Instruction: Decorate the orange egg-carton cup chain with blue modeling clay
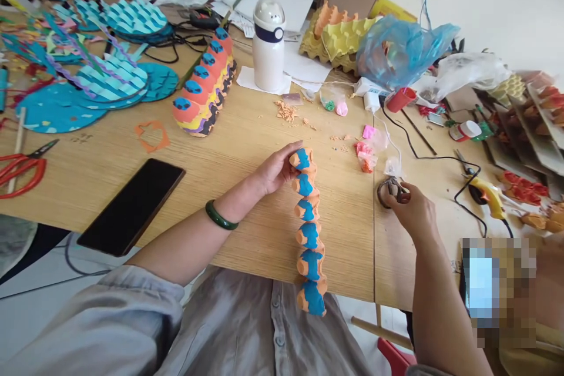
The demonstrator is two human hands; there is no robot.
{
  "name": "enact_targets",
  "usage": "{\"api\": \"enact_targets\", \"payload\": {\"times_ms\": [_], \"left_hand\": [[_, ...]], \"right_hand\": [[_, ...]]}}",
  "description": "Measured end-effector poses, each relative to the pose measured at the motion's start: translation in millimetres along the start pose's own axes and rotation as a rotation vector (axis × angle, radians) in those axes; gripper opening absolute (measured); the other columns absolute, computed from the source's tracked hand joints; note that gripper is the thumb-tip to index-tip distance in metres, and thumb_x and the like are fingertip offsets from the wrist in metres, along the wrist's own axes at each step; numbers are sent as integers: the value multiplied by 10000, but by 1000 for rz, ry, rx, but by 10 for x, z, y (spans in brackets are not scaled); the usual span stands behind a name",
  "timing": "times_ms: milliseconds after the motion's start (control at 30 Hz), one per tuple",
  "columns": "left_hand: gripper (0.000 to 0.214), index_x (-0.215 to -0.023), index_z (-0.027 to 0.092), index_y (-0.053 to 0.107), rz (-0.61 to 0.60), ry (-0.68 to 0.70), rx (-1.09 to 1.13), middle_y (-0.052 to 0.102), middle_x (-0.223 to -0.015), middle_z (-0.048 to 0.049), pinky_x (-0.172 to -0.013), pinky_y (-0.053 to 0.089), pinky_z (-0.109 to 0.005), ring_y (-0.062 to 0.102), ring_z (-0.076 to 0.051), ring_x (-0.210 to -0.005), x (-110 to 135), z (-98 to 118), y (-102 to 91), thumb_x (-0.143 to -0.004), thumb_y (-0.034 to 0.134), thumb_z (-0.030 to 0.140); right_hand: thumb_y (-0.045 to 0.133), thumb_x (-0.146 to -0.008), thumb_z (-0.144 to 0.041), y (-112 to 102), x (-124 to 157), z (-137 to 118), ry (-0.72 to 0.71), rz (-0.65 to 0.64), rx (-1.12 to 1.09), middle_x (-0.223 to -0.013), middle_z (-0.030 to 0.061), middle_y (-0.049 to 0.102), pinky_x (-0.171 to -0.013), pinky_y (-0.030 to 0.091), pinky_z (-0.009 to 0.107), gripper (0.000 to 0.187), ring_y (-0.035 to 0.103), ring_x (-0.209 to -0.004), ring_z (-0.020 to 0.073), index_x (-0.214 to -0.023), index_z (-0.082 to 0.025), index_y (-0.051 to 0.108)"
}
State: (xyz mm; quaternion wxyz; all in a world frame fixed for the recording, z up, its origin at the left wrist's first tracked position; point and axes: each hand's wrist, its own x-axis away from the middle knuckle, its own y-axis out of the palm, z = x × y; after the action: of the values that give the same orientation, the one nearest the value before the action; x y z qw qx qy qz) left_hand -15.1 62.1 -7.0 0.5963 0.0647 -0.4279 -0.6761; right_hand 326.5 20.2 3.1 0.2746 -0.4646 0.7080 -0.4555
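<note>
My left hand (282, 170) grips the far end of an egg-carton strip (309, 235), a row of bumps covered in orange with blue patches. The strip's near end reaches past the table edge, over my lap. On the right, the fingers of my right hand (412, 205) are closed on the dark handles of a pair of scissors (384, 192) at the tabletop. Their blades are hard to make out beside a small clear plastic piece (392, 165). A finished-looking strip (205, 85) in orange, yellow, purple and black, with blue spots, lies beyond my left hand.
A phone (132, 205) and red-handled scissors (26, 170) lie left. Behind stands a white bottle (268, 53). Orange crumbs (287, 111) and pink clay packets (365, 150) dot the table (247, 147). Right are a cable (423, 157), a yellow glue gun (489, 197) and cardboard trays (524, 123).
</note>
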Motion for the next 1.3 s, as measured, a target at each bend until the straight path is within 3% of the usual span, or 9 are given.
{"api": "enact_targets", "payload": {"times_ms": [67,167,267,433,600,700,900,1033,1300], "left_hand": [[376,-670,157,638,-15,10,-26,588,-580,26,-481,436,-194,535,-75,-490,5,-3,3,-775,852,447],[410,-658,153,619,7,33,-64,561,-558,37,-468,427,-187,509,-62,-469,10,-14,5,-765,859,467],[431,-635,162,589,38,34,-95,549,-555,38,-470,433,-190,502,-60,-463,11,-35,7,-772,848,477],[462,-616,177,562,80,47,-131,524,-552,45,-478,434,-201,499,-65,-475,17,-58,19,-736,873,497],[450,-636,176,588,114,21,-136,532,-541,48,-491,440,-223,492,-70,-477,19,-54,21,-730,879,507],[419,-669,173,596,92,-8,-97,551,-562,48,-506,454,-219,509,-70,-496,16,-65,32,-765,862,482],[289,-693,163,632,118,-46,11,605,-599,30,-534,474,-230,524,-81,-527,30,-102,94,-824,811,349],[222,-747,154,667,103,-35,33,647,-637,21,-562,487,-233,566,-93,-562,32,-115,100,-840,781,320],[292,-731,148,634,85,6,55,639,-615,27,-576,505,-220,592,-89,-543,20,-154,75,-857,796,356]], "right_hand": [[757,-655,-370,-62,1,-68,122,-39,-296,-831,49,679,-596,462,366,537,549,-630,200,-1163,-215,677],[802,-668,-464,-94,77,-167,188,-292,-757,-774,17,591,-484,350,293,401,469,-577,151,-967,-242,650],[677,-796,-684,-88,186,-274,149,-545,-909,-773,21,543,-518,448,329,441,477,-614,181,-966,-278,664],[564,-828,-795,-144,295,-408,90,-585,-900,-801,24,547,-577,529,369,530,503,-633,201,-1024,-312,661],[775,-765,-597,-66,414,-464,111,-567,-827,-751,-17,534,-414,271,271,453,344,-496,116,-1066,-273,676],[813,-769,-476,74,514,-557,-123,-387,-630,-721,-7,579,-524,391,289,403,497,-616,161,-1084,-244,717],[732,-852,-319,276,522,-839,-497,-432,-614,-750,-28,549,-638,429,318,331,501,-660,159,-1171,-249,680],[686,-871,-298,343,474,-979,-598,-443,-528,-730,-43,491,-610,407,312,358,420,-608,136,-1222,-233,656],[640,-899,-275,237,528,-1094,-738,-402,-328,-779,-16,558,-594,429,300,389,466,-586,122,-1274,-177,672]]}}
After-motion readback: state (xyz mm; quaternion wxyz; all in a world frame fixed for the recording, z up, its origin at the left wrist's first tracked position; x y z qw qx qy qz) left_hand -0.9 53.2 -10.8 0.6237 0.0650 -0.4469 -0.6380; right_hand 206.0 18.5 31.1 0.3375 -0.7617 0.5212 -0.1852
